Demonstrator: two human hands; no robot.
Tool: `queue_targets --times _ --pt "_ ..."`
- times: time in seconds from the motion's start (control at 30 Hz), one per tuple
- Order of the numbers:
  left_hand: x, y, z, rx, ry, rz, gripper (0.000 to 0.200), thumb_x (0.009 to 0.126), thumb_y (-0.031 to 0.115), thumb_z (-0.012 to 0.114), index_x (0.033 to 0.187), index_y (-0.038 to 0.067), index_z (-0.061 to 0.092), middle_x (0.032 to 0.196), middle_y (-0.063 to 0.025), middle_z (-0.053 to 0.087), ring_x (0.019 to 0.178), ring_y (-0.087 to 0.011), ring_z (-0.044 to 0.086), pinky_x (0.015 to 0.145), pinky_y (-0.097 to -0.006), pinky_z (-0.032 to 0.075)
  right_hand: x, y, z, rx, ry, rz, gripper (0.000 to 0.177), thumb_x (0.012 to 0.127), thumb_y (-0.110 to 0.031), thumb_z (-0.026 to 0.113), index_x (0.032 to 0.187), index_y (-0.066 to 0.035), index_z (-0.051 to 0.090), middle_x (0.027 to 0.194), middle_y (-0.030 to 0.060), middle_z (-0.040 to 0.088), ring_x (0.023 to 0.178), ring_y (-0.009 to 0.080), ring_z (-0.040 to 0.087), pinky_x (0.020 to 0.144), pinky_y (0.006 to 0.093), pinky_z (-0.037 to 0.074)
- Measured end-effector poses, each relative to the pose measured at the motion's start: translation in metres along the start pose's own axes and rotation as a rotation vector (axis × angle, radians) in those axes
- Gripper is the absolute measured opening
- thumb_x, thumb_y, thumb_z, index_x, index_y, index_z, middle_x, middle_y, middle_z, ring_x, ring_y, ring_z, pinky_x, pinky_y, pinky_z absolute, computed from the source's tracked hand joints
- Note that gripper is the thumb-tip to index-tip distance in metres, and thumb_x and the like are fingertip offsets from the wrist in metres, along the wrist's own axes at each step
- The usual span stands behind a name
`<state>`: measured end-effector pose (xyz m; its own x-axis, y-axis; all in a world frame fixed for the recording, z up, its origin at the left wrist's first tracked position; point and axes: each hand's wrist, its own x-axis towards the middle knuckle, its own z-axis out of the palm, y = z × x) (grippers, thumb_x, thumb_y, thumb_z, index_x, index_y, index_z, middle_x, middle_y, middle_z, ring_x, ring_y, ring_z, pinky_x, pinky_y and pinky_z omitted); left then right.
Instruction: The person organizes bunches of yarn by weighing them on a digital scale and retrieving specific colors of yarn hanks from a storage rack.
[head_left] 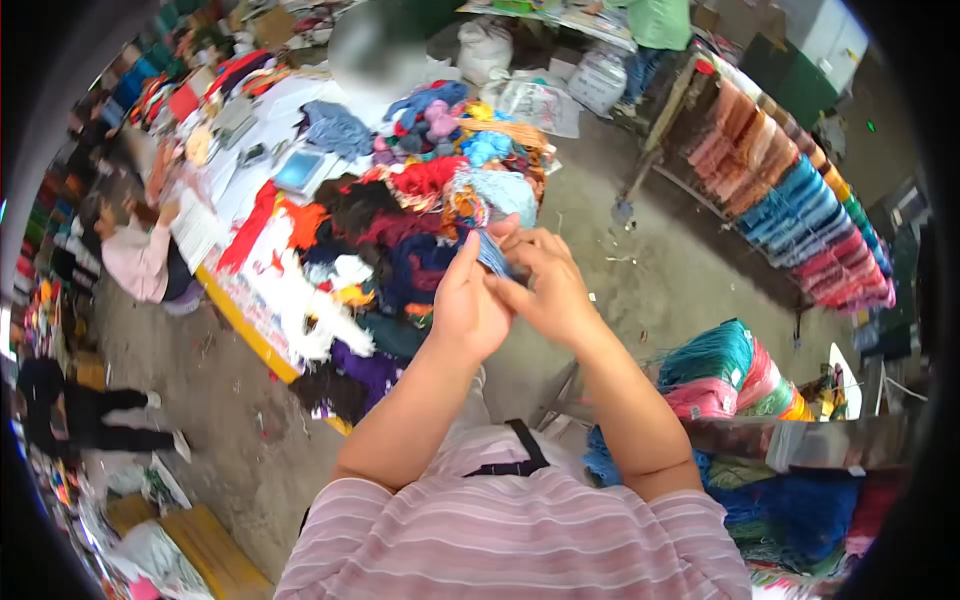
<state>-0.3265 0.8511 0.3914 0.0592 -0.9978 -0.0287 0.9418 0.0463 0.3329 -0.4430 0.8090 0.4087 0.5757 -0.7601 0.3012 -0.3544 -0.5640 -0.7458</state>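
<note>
A small bundle of blue yarn (492, 256) is held up between my two hands, in front of my body. My left hand (468, 305) is curled round it from the left with the palm turned up. From the other side, the bent fingers and thumb of my right hand (550, 292) close on the same strands. Part of the bundle is hidden by the fingers. Just beyond my hands, heaps of coloured yarn (415, 182) in red, navy, white and light blue lie on a table with a yellow edge (250, 330).
A rack of hanging yarn skeins (760, 160) stands at right. More skeins (710, 370) are piled near my right elbow. White sacks (598, 78) sit at the back by a person in green (660, 25). A person in pink (140, 255) sits at the table's left.
</note>
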Motion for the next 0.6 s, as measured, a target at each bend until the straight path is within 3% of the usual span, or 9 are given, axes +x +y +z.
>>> queue_targets --times 0.07,0.1,0.2,0.23,0.33,0.4,0.5,0.53,0.6 --pt "0.053 -0.005 -0.011 0.041 0.051 -0.089 0.027 0.098 0.03 0.038 0.099 0.007 0.053 0.125 -0.01 0.051 0.119 -0.0213 0.045 0.097 -0.0361 0.037 0.03 0.039 -0.003 -0.067 0.202 -0.17 0.013 0.083 -0.012 0.062 0.088 -0.001 0.061 0.086 0.0087 0.06 0.085 0.0228 0.056 0.071 0.0305 0.046" --pt "0.083 -0.01 -0.02 0.05 0.091 -0.114 0.023 0.097 0.028 0.042 0.094 0.009 0.054 0.117 -0.0078 0.055 0.118 -0.0186 0.046 0.092 -0.0331 0.041 0.038 0.054 -0.013 0.285 0.034 0.112 0.015 0.089 -0.016 0.056 0.083 -0.003 0.059 0.073 0.0037 0.057 0.073 0.0157 0.053 0.065 0.0279 0.043" --pt "0.165 -0.019 -0.025 -0.09 0.166 -0.267 0.019 0.094 0.025 0.047 0.082 0.01 0.05 0.093 -0.0063 0.061 0.103 -0.0229 0.058 0.09 -0.0392 0.045 0.067 0.098 -0.063 0.745 -0.128 0.387 0.02 0.093 -0.02 0.052 0.083 -0.005 0.059 0.066 -0.0007 0.05 0.063 0.0092 0.046 0.058 0.0246 0.038" --pt "0.192 -0.026 -0.02 -0.109 0.244 -0.29 0.019 0.095 0.023 0.044 0.082 0.01 0.049 0.078 -0.0031 0.056 0.081 -0.02 0.059 0.09 -0.0405 0.044 0.074 0.114 -0.081 0.917 -0.148 0.454 0.019 0.093 -0.02 0.052 0.084 -0.005 0.06 0.064 -0.0038 0.044 0.06 0.0054 0.04 0.054 0.0227 0.033" --pt "0.271 -0.044 -0.013 -0.353 -0.078 -0.38 0.018 0.098 0.02 0.037 0.086 0.01 0.045 0.066 0.0013 0.037 0.06 -0.0125 0.042 0.094 -0.0393 0.042 0.097 0.165 -0.132 0.368 -0.02 0.405 0.018 0.093 -0.019 0.053 0.085 -0.004 0.06 0.064 -0.0046 0.043 0.059 0.0047 0.038 0.052 0.0225 0.03" --pt "0.322 -0.059 0.009 -0.276 -0.095 -0.322 0.018 0.098 0.021 0.037 0.087 0.009 0.045 0.067 0.0002 0.039 0.064 -0.014 0.045 0.094 -0.0394 0.041 0.117 0.208 -0.159 0.243 0.033 0.407 0.015 0.091 -0.016 0.056 0.088 -0.002 0.06 0.064 -0.0054 0.044 0.06 0.0038 0.037 0.051 0.0224 0.03" --pt "0.4 -0.088 0.027 -0.2 -0.125 -0.298 0.022 0.099 0.023 0.035 0.098 0.007 0.05 0.093 -0.0075 0.059 0.101 -0.0234 0.056 0.101 -0.0457 0.038 0.154 0.273 -0.2 0.293 0.215 0.371 0.013 0.086 -0.013 0.061 0.089 -0.001 0.062 0.064 0.0034 0.05 0.059 0.0091 0.042 0.053 0.0258 0.035" --pt "0.432 -0.102 0.022 -0.268 -0.273 -0.317 0.026 0.099 0.024 0.034 0.105 0.005 0.051 0.113 -0.0117 0.058 0.118 -0.0274 0.049 0.105 -0.0489 0.033 0.168 0.293 -0.217 0.268 0.264 0.303 0.012 0.085 -0.011 0.062 0.091 -0.001 0.063 0.064 0.0032 0.05 0.06 0.0091 0.043 0.053 0.0253 0.036" --pt "0.484 -0.127 0.041 -0.259 -0.219 -0.307 0.027 0.099 0.024 0.034 0.109 0.005 0.051 0.117 -0.0127 0.056 0.121 -0.028 0.046 0.106 -0.0492 0.032 0.199 0.337 -0.256 0.256 0.312 0.231 0.012 0.084 -0.009 0.064 0.092 -0.001 0.063 0.065 0.0029 0.051 0.061 0.009 0.044 0.054 0.0248 0.037"
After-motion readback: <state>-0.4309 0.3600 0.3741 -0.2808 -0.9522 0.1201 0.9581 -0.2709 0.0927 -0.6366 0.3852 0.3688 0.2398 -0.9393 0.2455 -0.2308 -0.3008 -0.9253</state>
